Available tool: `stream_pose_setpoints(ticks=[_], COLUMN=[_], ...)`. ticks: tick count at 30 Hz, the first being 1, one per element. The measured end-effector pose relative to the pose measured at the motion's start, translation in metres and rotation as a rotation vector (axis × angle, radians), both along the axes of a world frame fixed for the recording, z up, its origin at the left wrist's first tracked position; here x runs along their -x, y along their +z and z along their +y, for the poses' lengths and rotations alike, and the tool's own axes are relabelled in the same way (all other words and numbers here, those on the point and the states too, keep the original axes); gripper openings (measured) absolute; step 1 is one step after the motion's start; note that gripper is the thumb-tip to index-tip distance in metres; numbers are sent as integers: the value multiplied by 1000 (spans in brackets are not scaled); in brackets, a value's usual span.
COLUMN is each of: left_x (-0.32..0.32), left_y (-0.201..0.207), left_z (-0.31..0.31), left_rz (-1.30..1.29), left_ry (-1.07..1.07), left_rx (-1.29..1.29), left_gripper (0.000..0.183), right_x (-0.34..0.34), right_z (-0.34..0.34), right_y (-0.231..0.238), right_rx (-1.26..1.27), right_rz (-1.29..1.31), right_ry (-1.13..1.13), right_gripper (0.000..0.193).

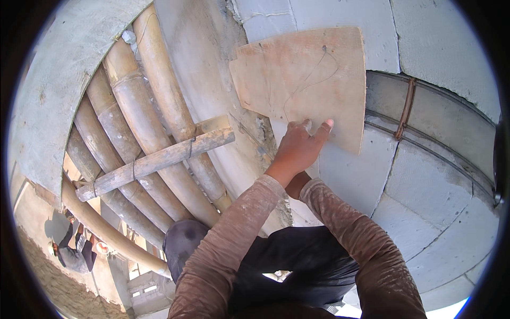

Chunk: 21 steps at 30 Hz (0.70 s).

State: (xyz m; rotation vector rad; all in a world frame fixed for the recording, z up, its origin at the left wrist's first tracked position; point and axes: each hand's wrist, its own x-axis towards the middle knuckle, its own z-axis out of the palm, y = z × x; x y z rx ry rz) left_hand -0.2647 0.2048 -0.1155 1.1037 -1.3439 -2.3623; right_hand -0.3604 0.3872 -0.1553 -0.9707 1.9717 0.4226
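A tan plywood board (pixel 308 80) with an angled left side lies against the grey blocks ahead of me. My left hand (pixel 299 150) is at its lower edge; the thumb stretches over the face and the other fingers bend on it, seemingly gripping it. From a nail or hole near the board's top, a thin wire (pixel 305 85) loops down to just by these fingers. My right hand (pixel 297 184) is tucked beneath the left wrist. Its fingers are hidden, so what it touches cannot be made out.
Bamboo poles (pixel 135 101) stand in a row at left, crossed by a lashed wooden pole (pixel 154 164). A grey sheet (pixel 64 80) covers the upper left. Steel bars (pixel 441 139) run through a gap in the block wall (pixel 419 223). Far below left is another person (pixel 77 252).
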Motion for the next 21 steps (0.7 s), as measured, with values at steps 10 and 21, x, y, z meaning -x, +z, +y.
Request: stream_pose_setpoints(ticks=[10, 21], left_x=[-62, -64], left_y=[-31, -84], left_z=[-65, -82], left_rz=[-24, 128], left_ry=[375, 885], left_rx=[-73, -182], left_gripper=[41, 29], right_x=[-55, -74], right_z=[-51, -44], right_y=[182, 188], right_rx=[-398, -342], right_rz=[-433, -524], right_ry=[-1170, -987], right_gripper=[55, 55])
